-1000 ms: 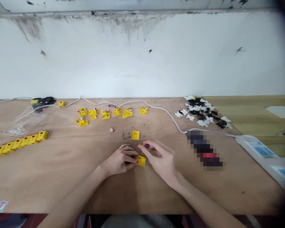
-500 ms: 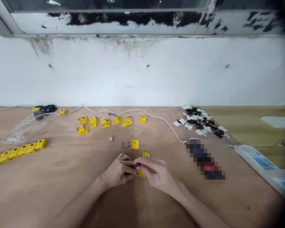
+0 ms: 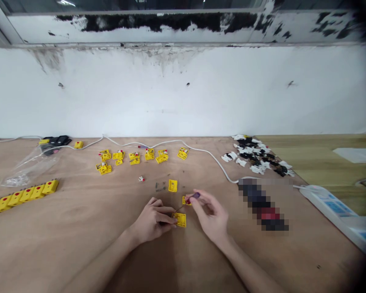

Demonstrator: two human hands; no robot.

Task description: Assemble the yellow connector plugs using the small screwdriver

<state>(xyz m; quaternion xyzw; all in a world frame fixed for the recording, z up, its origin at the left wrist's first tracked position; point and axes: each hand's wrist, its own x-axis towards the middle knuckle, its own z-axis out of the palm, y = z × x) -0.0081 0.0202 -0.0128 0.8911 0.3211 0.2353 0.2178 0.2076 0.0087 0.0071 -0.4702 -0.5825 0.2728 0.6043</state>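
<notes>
My left hand [image 3: 154, 219] is closed on the left side of a yellow plastic housing half [image 3: 181, 220], its inner side facing up on the table. Between the fingers and thumb of my right hand [image 3: 212, 215] is a small screwdriver [image 3: 192, 197] with a purple and red handle. Its thin shaft slants down to the left, towards the housing half near my left fingertips; whether the tip touches is too small to tell. Just behind lies a smaller yellow part [image 3: 185, 200], partly covered by the screwdriver. Farther back sit a yellow cover [image 3: 172, 185] and several small metal pieces [image 3: 160, 186].
Several yellow housings with parts [image 3: 134, 158] lie across the back, before a white cable [image 3: 201, 150]. A row of yellow units [image 3: 27, 194] and a plastic bag [image 3: 30, 169] are left. At right are black and white pieces [image 3: 256, 154] and a power strip [image 3: 332, 207].
My right hand has moved right and tilted the screwdriver, so its handle and shaft now show. More of the yellow housing half is visible. My left hand stays in place.
</notes>
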